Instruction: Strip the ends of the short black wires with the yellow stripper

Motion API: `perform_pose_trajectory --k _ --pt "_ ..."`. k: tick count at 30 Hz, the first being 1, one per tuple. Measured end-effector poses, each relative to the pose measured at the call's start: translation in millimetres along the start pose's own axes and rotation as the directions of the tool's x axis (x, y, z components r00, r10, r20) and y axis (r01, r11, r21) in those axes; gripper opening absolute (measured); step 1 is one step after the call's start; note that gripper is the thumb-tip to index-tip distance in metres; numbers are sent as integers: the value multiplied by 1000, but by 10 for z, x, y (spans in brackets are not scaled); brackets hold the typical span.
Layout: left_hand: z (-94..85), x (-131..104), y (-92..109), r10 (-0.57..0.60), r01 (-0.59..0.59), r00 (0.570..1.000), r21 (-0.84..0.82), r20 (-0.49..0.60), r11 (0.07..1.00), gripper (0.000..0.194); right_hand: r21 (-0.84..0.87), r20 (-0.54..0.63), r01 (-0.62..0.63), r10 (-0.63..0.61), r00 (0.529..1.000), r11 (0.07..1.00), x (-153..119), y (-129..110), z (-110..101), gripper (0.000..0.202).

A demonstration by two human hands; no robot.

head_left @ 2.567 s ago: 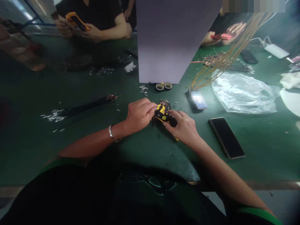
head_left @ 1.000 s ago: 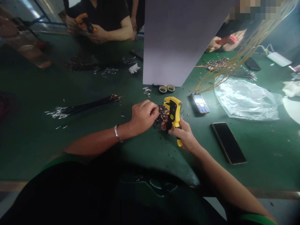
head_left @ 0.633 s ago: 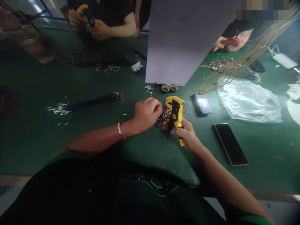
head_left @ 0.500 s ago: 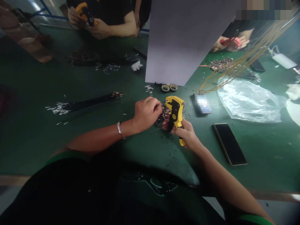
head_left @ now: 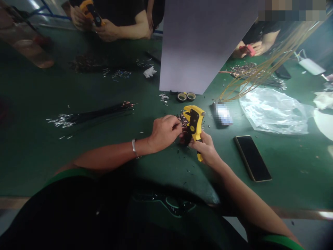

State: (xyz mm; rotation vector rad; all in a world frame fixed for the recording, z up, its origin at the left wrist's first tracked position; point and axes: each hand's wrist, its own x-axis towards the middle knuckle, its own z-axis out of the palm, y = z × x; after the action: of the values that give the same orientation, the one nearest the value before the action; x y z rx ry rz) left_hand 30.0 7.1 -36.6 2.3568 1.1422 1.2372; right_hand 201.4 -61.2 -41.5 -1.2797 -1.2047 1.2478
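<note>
In my right hand is a yellow and black wire stripper, its head pointing up and the fingers wrapped round its handles. Close to the left side of the tool, my left hand is closed in a pinch. Whatever sits between those fingertips is too small to make out. A heap of short dark wires with copper-coloured ends lies just behind my left fingertips, partly hidden by the hand and the stripper. Off to the left, a bundle of black wires rests on the green table, with bright metal tips at its left end.
Two tape rolls lie before a grey upright panel. To the right are a phone, a clear plastic bag and long yellowish wires. Across the table, a person's hands hold an orange tool; another's hold a red tool.
My left hand has dropped slightly, from beside the stripper's jaws to lower by the heap. The stripper stays almost in place. The whole view has shifted a little.
</note>
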Motion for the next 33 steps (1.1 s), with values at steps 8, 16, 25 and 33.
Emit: perform_pose_trajectory --k 8,16,25,33 --pt "-29 -10 90 -20 20 1000 -94 3 995 15 -58 -30 41 -43 999 997 4 -27 18 15" --pt "-13 -29 116 -77 84 995 -137 55 987 16 -135 -45 101 -108 993 986 7 -16 29 12" --pt "-37 -5 149 -137 150 987 -181 84 972 17 -176 -46 134 -144 989 975 16 16 63 10" --pt "-31 5 118 -128 143 988 -185 89 972 16 -163 -96 136 -153 984 977 58 135 116 8"
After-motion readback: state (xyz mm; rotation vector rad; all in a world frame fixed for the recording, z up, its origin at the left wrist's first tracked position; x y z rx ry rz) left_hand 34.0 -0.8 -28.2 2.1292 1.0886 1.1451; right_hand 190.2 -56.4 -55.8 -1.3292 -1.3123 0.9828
